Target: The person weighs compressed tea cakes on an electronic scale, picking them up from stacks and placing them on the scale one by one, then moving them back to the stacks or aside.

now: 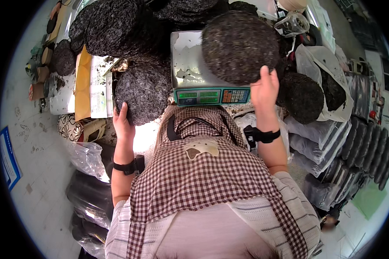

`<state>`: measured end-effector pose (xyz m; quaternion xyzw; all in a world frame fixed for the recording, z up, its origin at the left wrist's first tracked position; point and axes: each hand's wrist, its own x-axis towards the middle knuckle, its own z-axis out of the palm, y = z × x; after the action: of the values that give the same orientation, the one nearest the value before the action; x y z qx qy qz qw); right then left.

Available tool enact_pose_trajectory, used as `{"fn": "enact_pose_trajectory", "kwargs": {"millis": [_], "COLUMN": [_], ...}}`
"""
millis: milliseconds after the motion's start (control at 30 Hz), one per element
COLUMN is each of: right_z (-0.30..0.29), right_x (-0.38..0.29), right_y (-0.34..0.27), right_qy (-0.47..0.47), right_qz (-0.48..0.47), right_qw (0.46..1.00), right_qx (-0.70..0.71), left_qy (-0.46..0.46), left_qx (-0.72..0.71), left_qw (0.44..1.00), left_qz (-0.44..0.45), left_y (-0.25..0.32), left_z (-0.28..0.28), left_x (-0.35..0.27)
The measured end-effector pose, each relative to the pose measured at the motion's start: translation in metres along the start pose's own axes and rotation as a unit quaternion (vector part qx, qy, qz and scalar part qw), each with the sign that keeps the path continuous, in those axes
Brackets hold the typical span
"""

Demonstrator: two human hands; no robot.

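Note:
Between the thumb and fingers of my left hand [123,124] is the lower left edge of a round, dark dried seaweed cake [144,92]. My right hand [266,85] grips the lower right edge of another round dark cake [240,47], somewhat blurred, over the right part of a digital weighing scale [186,71]. Whether this cake touches the metal pan cannot be told. Flakes lie on the bare part of the pan. Lit green displays and a keypad face me along the scale's front. My fingers behind both cakes are partly hidden.
Tall stacks of dark seaweed cakes [116,29] stand behind, at the left and centre. At the right, more round cakes [303,97] lie by a white plastic bag [340,110]. Bagged dark stacks [317,139] rise beside my right arm. Yellow round-label sheets [83,87] lie at the left.

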<state>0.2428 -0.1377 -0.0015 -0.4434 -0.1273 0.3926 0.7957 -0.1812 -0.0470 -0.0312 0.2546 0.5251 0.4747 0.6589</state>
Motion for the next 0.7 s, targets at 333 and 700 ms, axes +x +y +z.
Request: {"fn": "enact_pose_trajectory", "kwargs": {"millis": [333,700], "right_z": [0.002,0.021], "right_x": [-0.035,-0.037], "right_y": [0.025,-0.002], "right_qy": [-0.344,-0.029], "right_qz": [-0.216,0.121], "right_qw": [0.647,0.992], "right_qx": [-0.645,-0.009], "left_qy": [-0.087,-0.334], "left_qx": [-0.014,0.528], "left_qw": [0.988,0.539], "left_qz": [0.128,0.565], "left_y": [0.019,-0.004], "left_z": [0.096,0.172], "left_x": [-0.014,-0.020]}}
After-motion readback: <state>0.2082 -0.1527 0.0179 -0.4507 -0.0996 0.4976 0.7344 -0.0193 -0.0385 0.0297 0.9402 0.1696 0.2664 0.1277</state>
